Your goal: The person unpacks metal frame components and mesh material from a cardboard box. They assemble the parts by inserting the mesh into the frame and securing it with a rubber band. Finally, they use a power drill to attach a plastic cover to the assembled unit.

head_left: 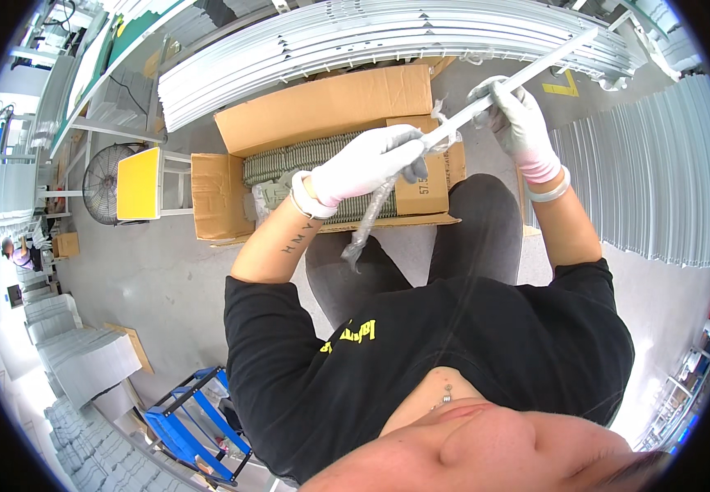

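Observation:
Both my hands wear white gloves with grey fingertips. They hold a long, thin, pale metal strip (550,61) that slants up to the far right. My left hand (370,164) is closed round its near end, and my right hand (522,129) grips it farther along. A crumpled length of clear plastic film (369,225) dangles below my left hand toward my lap. More film bunches round the strip between the hands. Beneath them stands an open cardboard box (322,102), tightly packed with rows of thin grey-green pieces (298,160); my left hand and forearm hide part of it.
Long white metal profiles (314,61) lie stacked across the far side. Another large stack of pale profiles (642,172) is at the right. At the left are a yellow-topped stool (138,184) and a black floor fan (101,184); a blue frame (187,426) stands lower left.

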### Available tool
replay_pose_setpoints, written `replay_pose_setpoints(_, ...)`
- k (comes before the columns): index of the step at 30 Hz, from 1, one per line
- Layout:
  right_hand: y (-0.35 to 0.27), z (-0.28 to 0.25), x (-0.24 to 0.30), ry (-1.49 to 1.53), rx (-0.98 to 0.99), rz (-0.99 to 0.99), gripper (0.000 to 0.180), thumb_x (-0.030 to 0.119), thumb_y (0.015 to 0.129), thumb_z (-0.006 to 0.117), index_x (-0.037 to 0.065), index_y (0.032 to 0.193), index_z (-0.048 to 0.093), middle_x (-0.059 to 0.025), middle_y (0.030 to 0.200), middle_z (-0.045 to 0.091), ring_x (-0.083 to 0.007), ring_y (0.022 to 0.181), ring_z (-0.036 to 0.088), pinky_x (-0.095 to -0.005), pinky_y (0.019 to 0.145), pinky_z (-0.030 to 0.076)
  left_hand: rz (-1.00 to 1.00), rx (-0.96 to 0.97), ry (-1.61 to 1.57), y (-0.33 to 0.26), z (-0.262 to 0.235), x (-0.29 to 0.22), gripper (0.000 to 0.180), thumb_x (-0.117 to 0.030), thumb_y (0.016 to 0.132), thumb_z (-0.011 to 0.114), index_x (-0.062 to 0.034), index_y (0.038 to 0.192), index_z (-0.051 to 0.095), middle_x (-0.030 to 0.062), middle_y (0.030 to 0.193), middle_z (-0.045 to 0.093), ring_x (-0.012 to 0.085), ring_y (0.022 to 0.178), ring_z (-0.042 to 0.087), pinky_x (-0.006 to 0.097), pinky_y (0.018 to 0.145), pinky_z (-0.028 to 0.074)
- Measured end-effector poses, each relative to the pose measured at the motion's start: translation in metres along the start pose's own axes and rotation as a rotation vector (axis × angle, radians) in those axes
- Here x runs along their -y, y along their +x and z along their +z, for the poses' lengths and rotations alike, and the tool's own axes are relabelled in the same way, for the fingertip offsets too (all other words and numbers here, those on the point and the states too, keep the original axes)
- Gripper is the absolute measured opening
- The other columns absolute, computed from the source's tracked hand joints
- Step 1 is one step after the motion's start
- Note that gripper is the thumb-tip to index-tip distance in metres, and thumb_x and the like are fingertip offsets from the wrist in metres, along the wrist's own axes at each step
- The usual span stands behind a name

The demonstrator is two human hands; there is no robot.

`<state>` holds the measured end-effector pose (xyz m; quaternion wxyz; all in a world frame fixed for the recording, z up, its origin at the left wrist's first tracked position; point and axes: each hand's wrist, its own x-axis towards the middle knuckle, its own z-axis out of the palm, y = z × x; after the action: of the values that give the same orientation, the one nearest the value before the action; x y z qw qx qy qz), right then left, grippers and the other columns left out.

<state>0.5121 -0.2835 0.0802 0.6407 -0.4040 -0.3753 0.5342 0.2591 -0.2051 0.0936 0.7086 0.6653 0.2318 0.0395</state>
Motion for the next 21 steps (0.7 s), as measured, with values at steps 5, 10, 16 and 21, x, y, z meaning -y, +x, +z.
replay_pose_setpoints(5, 0.0, -0.002, -0.005, -0.002, 0.048, 0.04, 0.026, 0.023, 0.099, 0.055, -0.002, 0.101, 0.062, -0.007, 0.083, 0.065, -0.0118, 0.071, 0.062, -0.0266, 0.069, 0.053, 0.138, -0.046, 0.112, 0.007, 0.004, 0.006, 0.031, -0.029, 0.101, 0.05, -0.0014, 0.107, 0.065, 0.0007, 0.085, 0.063, 0.0081, 0.076, 0.054, 0.027, 0.074, 0.048)
replay_pose_setpoints(10, -0.003, 0.0, -0.008, -0.036, 0.021, 0.119, 0.025, 0.024, 0.099, 0.055, 0.0, 0.099, 0.062, -0.0069, 0.083, 0.065, -0.0108, 0.069, 0.062, -0.0246, 0.066, 0.052, 0.187, -0.003, 0.386, 0.005, -0.002, 0.005, 0.024, -0.025, 0.097, 0.054, -0.0053, 0.091, 0.067, 0.0043, 0.081, 0.063, 0.0143, 0.072, 0.057, 0.032, 0.068, 0.046)
replay_pose_setpoints(16, -0.005, 0.007, -0.007, -0.031, 0.071, 0.239, 0.024, 0.025, 0.098, 0.057, 0.002, 0.097, 0.063, -0.0051, 0.082, 0.065, -0.0093, 0.066, 0.06, -0.0239, 0.064, 0.05, 0.629, -0.009, 0.851, 0.014, -0.007, 0.004, 0.013, -0.016, 0.087, 0.059, -0.0074, 0.078, 0.061, 0.0092, 0.071, 0.052, 0.028, 0.067, 0.051, 0.038, 0.063, 0.042)
replay_pose_setpoints(21, -0.01, 0.01, -0.014, 0.027, 0.023, 0.226, 0.023, 0.024, 0.098, 0.058, 0.001, 0.098, 0.062, -0.0061, 0.082, 0.065, -0.0105, 0.068, 0.062, -0.025, 0.064, 0.051, 0.696, -0.135, 0.853, 0.013, -0.001, 0.012, 0.011, -0.017, 0.082, 0.064, -0.0078, 0.077, 0.061, 0.0092, 0.07, 0.05, 0.0293, 0.067, 0.049, 0.039, 0.063, 0.042)
